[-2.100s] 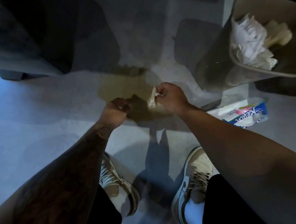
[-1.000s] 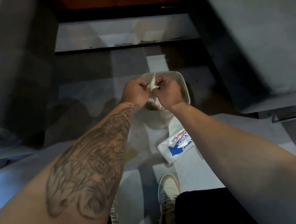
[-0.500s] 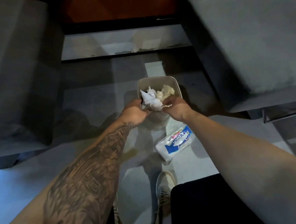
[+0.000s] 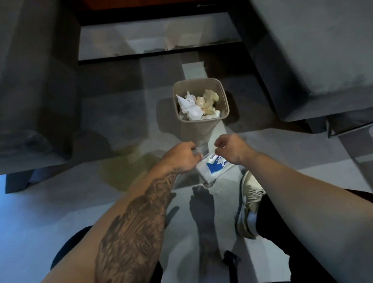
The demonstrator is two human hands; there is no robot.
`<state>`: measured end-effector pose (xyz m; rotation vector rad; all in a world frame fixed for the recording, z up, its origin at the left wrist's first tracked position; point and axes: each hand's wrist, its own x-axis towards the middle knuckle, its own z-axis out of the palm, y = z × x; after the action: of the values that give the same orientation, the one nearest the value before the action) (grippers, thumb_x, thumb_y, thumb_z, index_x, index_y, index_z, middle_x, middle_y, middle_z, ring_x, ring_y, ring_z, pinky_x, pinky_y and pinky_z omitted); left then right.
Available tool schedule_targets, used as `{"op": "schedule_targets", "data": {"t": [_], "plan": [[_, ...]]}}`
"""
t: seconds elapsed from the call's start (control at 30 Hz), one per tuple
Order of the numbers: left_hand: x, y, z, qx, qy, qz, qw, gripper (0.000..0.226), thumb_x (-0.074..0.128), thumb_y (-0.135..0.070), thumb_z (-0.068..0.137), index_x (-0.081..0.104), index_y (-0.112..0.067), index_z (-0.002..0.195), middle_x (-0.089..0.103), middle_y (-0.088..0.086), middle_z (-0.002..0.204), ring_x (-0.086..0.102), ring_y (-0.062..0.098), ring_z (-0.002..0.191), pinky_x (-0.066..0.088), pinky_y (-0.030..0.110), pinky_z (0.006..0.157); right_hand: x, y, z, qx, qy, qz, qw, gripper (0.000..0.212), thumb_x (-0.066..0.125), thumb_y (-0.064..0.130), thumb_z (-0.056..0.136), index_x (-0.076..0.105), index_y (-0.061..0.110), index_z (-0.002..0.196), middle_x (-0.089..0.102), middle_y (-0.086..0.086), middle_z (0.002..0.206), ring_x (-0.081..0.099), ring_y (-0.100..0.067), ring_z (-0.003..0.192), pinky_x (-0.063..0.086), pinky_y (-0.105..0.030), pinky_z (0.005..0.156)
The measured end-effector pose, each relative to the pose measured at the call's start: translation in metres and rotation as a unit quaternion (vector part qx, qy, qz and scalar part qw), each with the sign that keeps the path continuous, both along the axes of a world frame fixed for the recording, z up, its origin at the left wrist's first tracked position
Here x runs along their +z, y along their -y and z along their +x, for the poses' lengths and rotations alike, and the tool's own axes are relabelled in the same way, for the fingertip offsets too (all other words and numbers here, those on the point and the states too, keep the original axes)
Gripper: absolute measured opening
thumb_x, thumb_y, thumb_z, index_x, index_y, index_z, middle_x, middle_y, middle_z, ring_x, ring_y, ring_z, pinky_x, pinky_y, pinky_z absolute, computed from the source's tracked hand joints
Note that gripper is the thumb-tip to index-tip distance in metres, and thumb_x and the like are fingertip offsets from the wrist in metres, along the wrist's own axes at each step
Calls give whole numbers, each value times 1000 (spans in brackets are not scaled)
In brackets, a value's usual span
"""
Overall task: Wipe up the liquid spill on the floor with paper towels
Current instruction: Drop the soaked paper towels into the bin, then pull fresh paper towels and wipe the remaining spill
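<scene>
A yellowish liquid spill (image 4: 119, 171) lies on the pale floor, left of my left hand (image 4: 182, 156). That hand is curled with nothing visible in it. My right hand (image 4: 230, 148) hovers beside it, fingers also curled and empty. Both hang just above a blue-and-white pack of paper towels (image 4: 214, 172) lying on the floor. Just beyond the hands stands a beige waste bin (image 4: 199, 130) holding crumpled white and stained paper towels (image 4: 191, 108).
Grey upholstered seats flank the bin at the left (image 4: 21, 89) and the right (image 4: 323, 46). A low shelf (image 4: 158, 38) runs along the back. My shoe (image 4: 249, 203) rests on the floor under my right forearm.
The soaked towel went from the spill into the bin. Both hands have since pulled back from the bin's rim, empty, and now hover over the towel pack.
</scene>
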<state>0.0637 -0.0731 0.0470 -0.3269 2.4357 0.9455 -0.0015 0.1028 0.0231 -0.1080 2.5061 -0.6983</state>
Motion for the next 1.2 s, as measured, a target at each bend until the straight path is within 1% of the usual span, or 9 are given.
{"op": "schedule_targets", "data": {"t": [0.17, 0.3, 0.4, 0.63, 0.77, 0.93, 1.0, 1.1, 1.2], "plan": [[-44, -10, -27, 11, 28, 4, 1000, 52, 65, -43, 92, 55, -22, 139, 58, 1, 141, 59, 25, 121, 49, 46, 104, -57, -3, -20, 112, 49, 145, 982, 28, 56, 19, 94, 67, 4, 115, 67, -15, 122, 62, -32, 113, 48, -33, 90], [-79, -8, -49, 5, 27, -12, 1000, 47, 61, -43, 95, 55, -25, 138, 59, 0, 140, 58, 23, 121, 49, 40, 103, -96, 4, -37, 203, 70, 234, 948, 40, 52, 19, 99, 53, 4, 136, 54, -16, 140, 54, -32, 127, 44, -39, 106], [-99, -2, -64, -32, 24, -37, 999, 39, 56, -42, 97, 57, -25, 132, 60, 1, 136, 58, 22, 118, 47, 37, 99, -120, 6, -48, 248, 83, 273, 926, 44, 49, 26, 100, 50, 6, 139, 49, -15, 144, 50, -32, 131, 45, -42, 106], [-137, 8, -73, -71, 17, -59, 996, 32, 53, -40, 98, 59, -23, 125, 62, 1, 131, 59, 23, 114, 47, 34, 94, -162, 0, -59, 200, 109, 317, 921, 40, 63, 27, 95, 57, 11, 131, 63, -9, 128, 60, -25, 118, 48, -32, 97], [-150, 8, -74, -60, 16, -68, 996, 29, 53, -39, 97, 60, -24, 120, 63, 0, 125, 59, 23, 109, 48, 34, 91, -176, -6, -61, 175, 122, 322, 922, 39, 66, 23, 92, 59, 14, 129, 64, -6, 125, 61, -23, 116, 49, -32, 93], [-160, 9, -73, -51, 19, -65, 996, 32, 55, -38, 96, 62, -24, 124, 64, 0, 128, 60, 23, 113, 49, 37, 96, -191, -3, -57, 135, 91, 273, 948, 62, 76, 19, 84, 46, 12, 138, 52, -9, 138, 56, -28, 125, 47, -37, 101], [-163, 10, -73, -43, 21, -58, 997, 31, 56, -37, 95, 63, -25, 123, 65, 0, 127, 61, 23, 113, 50, 38, 96, -198, -2, -53, 168, 98, 281, 940, 62, 76, 23, 85, 47, 11, 139, 51, -9, 139, 56, -29, 124, 48, -37, 101], [-168, 12, -71, -48, 29, -53, 997, 30, 53, -38, 96, 62, -26, 122, 64, 0, 127, 60, 22, 112, 50, 37, 96, -205, -2, -44, 236, 104, 318, 912, 49, 66, 27, 90, 55, 11, 134, 58, -9, 133, 59, -29, 120, 51, -38, 96], [-174, 14, -70, -54, 36, -53, 996, 30, 50, -39, 99, 60, -27, 124, 63, -1, 128, 59, 21, 112, 48, 36, 97, -212, -1, -34, 260, 93, 333, 902, 48, 62, 29, 94, 52, 6, 134, 57, -12, 132, 58, -29, 120, 52, -39, 93]]}}
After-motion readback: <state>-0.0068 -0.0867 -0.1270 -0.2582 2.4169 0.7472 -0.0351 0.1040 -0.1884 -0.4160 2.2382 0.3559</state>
